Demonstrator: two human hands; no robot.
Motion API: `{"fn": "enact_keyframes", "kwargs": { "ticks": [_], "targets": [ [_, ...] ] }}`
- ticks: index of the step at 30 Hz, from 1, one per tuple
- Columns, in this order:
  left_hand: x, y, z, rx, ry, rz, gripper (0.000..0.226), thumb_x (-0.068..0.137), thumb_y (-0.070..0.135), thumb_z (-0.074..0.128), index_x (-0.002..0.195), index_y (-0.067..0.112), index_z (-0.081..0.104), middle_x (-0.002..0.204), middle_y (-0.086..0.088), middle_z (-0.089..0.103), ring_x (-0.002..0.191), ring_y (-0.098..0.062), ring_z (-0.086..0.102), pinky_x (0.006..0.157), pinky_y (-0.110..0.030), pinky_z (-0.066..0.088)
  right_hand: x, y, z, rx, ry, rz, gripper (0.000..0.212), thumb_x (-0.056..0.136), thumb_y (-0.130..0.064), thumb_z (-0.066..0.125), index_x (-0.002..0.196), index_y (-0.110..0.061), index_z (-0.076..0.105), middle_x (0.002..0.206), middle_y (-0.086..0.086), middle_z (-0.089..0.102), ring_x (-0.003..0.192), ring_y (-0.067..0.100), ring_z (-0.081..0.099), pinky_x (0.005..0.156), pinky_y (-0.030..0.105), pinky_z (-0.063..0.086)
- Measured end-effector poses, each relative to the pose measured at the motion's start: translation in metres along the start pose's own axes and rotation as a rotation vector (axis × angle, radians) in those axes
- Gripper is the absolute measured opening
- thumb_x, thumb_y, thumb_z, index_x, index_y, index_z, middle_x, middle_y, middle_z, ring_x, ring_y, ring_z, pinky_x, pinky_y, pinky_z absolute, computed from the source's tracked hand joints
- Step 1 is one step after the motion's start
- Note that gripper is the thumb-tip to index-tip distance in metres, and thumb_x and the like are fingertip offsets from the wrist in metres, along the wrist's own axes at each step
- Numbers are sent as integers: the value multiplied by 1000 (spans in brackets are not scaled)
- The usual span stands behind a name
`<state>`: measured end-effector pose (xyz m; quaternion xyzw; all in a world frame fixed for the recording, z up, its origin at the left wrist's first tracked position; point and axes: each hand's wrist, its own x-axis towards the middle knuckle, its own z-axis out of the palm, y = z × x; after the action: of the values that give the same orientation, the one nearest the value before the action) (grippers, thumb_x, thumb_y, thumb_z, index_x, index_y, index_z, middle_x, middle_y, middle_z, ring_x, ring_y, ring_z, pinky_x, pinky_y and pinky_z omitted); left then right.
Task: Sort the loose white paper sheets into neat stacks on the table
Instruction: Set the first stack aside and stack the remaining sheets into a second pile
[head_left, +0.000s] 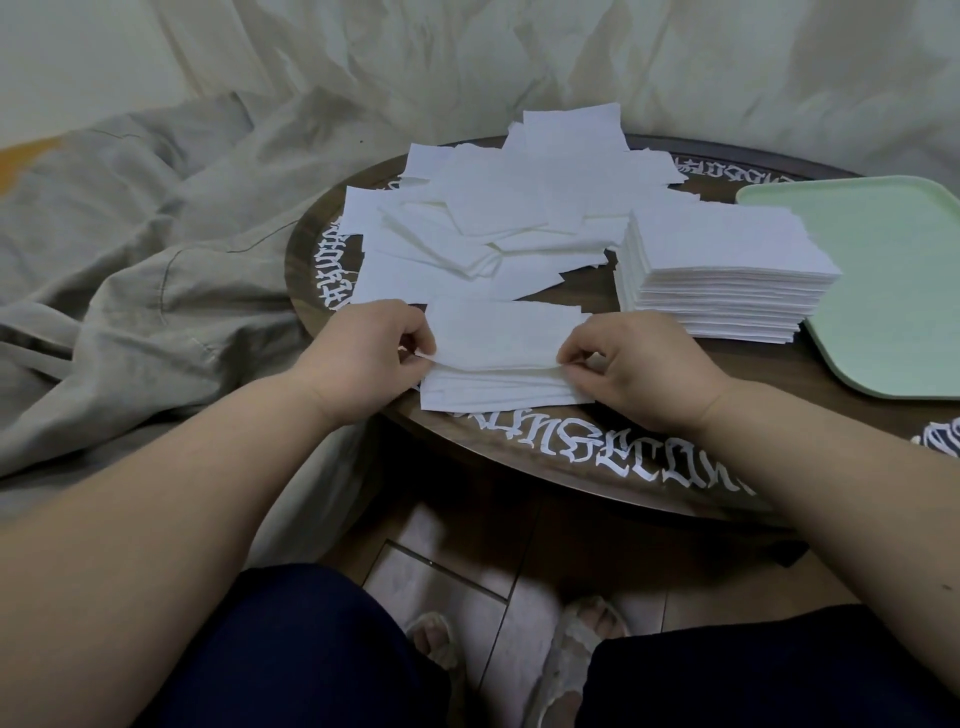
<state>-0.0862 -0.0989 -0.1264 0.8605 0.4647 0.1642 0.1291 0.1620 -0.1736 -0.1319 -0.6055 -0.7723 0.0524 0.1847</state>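
Note:
A white paper sheet (501, 332) is held over a small low stack (498, 391) at the table's near edge. My left hand (366, 353) pinches the sheet's near left corner, and my right hand (636, 366) pinches its near right corner. Behind them a loose heap of white sheets (498, 208) spreads across the middle and far side of the table. A tall neat stack (722, 275) stands to the right of the heap.
The round dark wooden table (597, 462) has white lettering around its rim. A pale green tray (883, 280) lies at the right, touching the tall stack. Grey crumpled cloth (145, 249) lies on the left. My knees and sandalled feet are below the table edge.

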Motion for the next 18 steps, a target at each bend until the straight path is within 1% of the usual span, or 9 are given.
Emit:
{"fn": "enact_keyframes", "kwargs": {
  "ticks": [2, 4, 9, 13, 18],
  "targets": [
    [-1, 0, -2, -2, -18, 3, 11, 78, 11, 70, 89, 15, 69, 89, 6, 65, 77, -9, 56, 73, -17, 37, 0, 0, 0, 7, -4, -22, 10, 86, -22, 63, 89, -18, 72, 89, -3, 69, 82, 20, 63, 71, 34, 49],
    [-1, 0, -3, 6, -41, -3, 14, 78, 14, 71, 91, 16, 70, 91, 6, 65, 78, -7, 54, 73, -16, 35, -1, 0, 0, 12, -31, -25, 10, 85, -22, 64, 87, -18, 74, 90, -3, 69, 81, 20, 63, 70, 34, 50],
    [-1, 1, -3, -24, -63, -32, 13, 78, 13, 72, 90, 17, 71, 96, 4, 69, 83, -11, 59, 83, -24, 45, -2, 1, 0, 39, -33, -29, 9, 84, -22, 65, 83, -20, 74, 90, -4, 68, 80, 18, 63, 69, 33, 50],
    [-2, -1, -4, -46, -68, -35, 9, 78, 12, 72, 86, 16, 71, 96, 3, 69, 85, -13, 62, 86, -31, 48, -1, 1, 3, 35, -40, -53, 8, 83, -23, 66, 82, -21, 74, 89, -4, 67, 79, 18, 63, 68, 33, 49],
    [-1, -2, -5, -62, -94, -47, 9, 77, 16, 75, 84, 18, 70, 96, 4, 69, 81, -10, 60, 86, -30, 48, 0, 1, 3, 47, -70, -44, 8, 82, -25, 66, 80, -22, 73, 92, -6, 66, 81, 17, 61, 71, 34, 49]
  ]
}}
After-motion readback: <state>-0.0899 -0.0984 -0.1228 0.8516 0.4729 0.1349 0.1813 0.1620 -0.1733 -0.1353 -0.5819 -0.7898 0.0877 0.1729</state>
